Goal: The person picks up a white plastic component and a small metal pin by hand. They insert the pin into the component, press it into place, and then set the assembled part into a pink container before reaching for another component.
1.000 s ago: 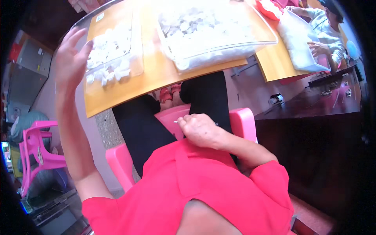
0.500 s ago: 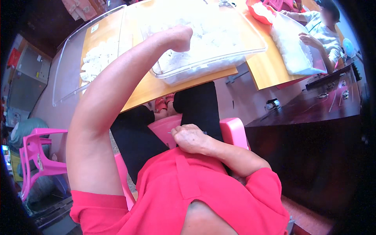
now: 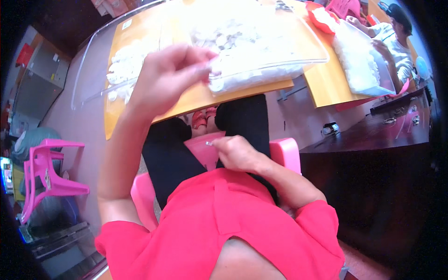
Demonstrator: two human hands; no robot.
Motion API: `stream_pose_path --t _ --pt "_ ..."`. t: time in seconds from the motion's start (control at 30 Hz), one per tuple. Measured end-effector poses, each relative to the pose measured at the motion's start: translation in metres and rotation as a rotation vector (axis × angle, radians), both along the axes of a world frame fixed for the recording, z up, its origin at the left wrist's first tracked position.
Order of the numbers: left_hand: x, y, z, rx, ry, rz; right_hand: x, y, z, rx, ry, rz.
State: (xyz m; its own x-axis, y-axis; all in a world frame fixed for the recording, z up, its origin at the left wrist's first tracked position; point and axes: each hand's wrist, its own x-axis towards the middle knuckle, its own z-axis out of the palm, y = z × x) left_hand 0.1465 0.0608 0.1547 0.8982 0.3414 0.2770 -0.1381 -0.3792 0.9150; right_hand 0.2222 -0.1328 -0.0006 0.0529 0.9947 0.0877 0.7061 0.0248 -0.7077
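Picking seems in hand: the left hand hovers by the tub, fingers half-curled, hold unclear; the right hand pinches a small piece over the lap. Next calls for steadiness.

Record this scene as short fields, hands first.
Left hand: blurred; fingers overlap the near side of the large clear bin in view; grip unclear
Right hand: closed on a small silvery piece, by the lap
Large bin contents: many small pale pieces
Left: clear tray with white pieces
Surface: wooden table
Far right: another person
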Motion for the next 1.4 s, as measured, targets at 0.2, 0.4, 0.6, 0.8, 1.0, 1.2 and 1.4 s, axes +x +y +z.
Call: stream_pose_path --t 0.2,0.4,0.6,0.8,1.0,1.2,1.4 --pt "-0.109 -0.06 -0.063 -0.179 -0.153 0.105 -0.019 0.002 0.054 0.038 0.935 -0.272" --pt "-0.141 -0.074 -0.084 -0.056 -0.096 0.109 -0.05 0.014 0.07 0.07 0.807 -0.195" --pt "-0.15 -0.079 -0.102 -0.34 -0.262 0.145 -0.068 0.016 0.072 -0.009 0.899 -0.179" --pt "-0.151 -0.097 -0.116 -0.412 -0.345 0.271 -0.078 0.017 0.077 -0.149 1.112 -0.276" --pt "-0.161 -0.098 -0.119 -0.466 -0.307 0.346 -0.1 0.017 0.079 -0.041 1.095 -0.273" --pt "-0.18 -0.073 -0.118 -0.736 -0.29 0.162 -0.086 0.011 0.064 0.29 0.217 -0.004" --pt "-0.179 -0.072 -0.121 -0.712 -0.33 0.158 -0.083 0.009 0.065 0.37 -0.087 0.07"
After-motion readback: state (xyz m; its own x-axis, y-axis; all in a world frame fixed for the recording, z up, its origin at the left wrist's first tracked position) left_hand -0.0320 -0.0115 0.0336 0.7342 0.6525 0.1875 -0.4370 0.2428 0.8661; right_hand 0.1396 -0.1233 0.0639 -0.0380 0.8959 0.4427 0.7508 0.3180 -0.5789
